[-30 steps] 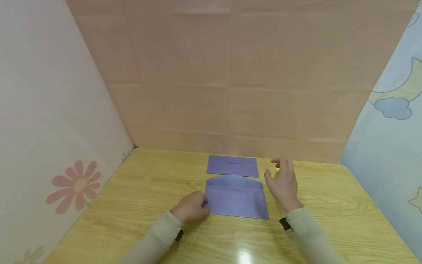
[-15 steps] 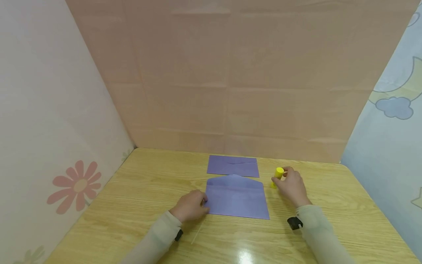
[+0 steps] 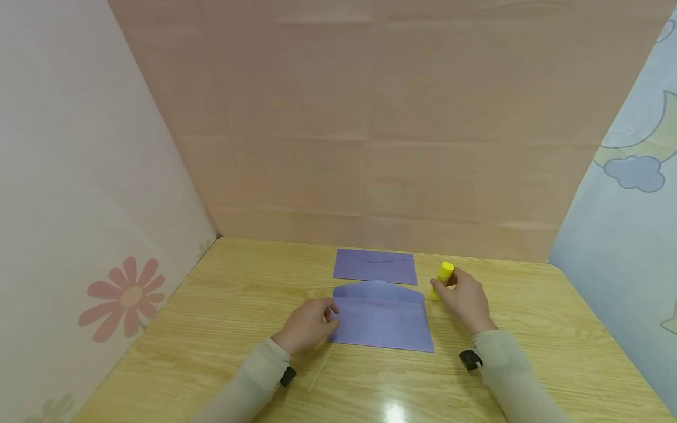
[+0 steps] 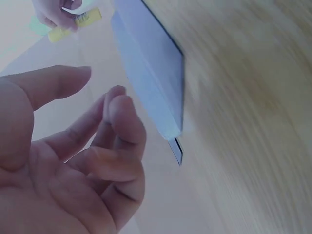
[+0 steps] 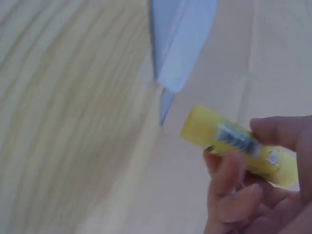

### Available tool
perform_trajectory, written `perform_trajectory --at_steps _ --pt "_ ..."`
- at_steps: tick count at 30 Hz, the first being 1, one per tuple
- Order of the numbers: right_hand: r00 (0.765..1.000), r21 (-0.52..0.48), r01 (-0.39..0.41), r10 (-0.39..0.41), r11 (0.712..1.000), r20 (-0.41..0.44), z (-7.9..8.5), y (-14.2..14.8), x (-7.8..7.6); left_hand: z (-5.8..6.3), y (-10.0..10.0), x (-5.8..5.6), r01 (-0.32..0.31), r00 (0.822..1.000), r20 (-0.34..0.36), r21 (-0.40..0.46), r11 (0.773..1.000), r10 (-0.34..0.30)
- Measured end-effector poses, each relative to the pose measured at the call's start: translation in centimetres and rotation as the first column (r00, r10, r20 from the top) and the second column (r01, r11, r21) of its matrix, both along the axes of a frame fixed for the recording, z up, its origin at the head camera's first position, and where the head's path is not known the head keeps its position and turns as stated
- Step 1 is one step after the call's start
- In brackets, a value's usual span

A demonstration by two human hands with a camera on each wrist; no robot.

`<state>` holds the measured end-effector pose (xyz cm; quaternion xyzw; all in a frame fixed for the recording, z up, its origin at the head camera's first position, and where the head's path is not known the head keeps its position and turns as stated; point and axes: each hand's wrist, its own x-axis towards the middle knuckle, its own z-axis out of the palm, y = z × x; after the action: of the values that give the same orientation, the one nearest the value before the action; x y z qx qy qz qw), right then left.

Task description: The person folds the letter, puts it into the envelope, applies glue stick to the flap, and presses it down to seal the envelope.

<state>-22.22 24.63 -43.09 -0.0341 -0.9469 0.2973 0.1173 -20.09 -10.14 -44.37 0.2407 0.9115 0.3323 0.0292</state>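
Observation:
My right hand pinches a yellow glue stick between thumb and fingers, to the right of the envelopes. In the right wrist view a barcode label shows on the glue stick, which lies tilted in the grasp. A light purple envelope with its flap unfolded away from me lies in the middle. At its left edge is my left hand, overlapping the corner in the head view. The left wrist view shows this hand with loosely curled fingers, a gap before the thumb and nothing held.
Behind the first envelope lies a darker purple envelope with its flap folded down. Both rest on a wood-grain table. A tan paper backdrop rises at the table's far edge, with patterned panels on either side.
My right hand has reached the glue stick, gripped it and tilted it, raising it slightly. My left hand's fingers have loosened and spread a little at the envelope's left edge.

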Motion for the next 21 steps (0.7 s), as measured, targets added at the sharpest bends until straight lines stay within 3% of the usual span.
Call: perform_trajectory --at_steps 6,13,21 --pt "0.998 -0.028 -0.05 0.049 0.998 -0.035 1.2 -2.5 0.6 0.5 0.8 -0.1 0.043 0.999 0.025 0.147 0.988 -0.047" --pt "0.986 -0.069 -0.158 0.153 0.985 -0.071 1.7 -5.9 1.7 1.8 1.8 0.3 0.035 0.995 0.085 0.269 0.962 -0.06" --pt "0.933 -0.107 -0.357 0.347 0.928 -0.1 1.5 -9.1 3.1 2.6 2.7 0.4 0.03 0.978 0.174 0.417 0.908 -0.112"
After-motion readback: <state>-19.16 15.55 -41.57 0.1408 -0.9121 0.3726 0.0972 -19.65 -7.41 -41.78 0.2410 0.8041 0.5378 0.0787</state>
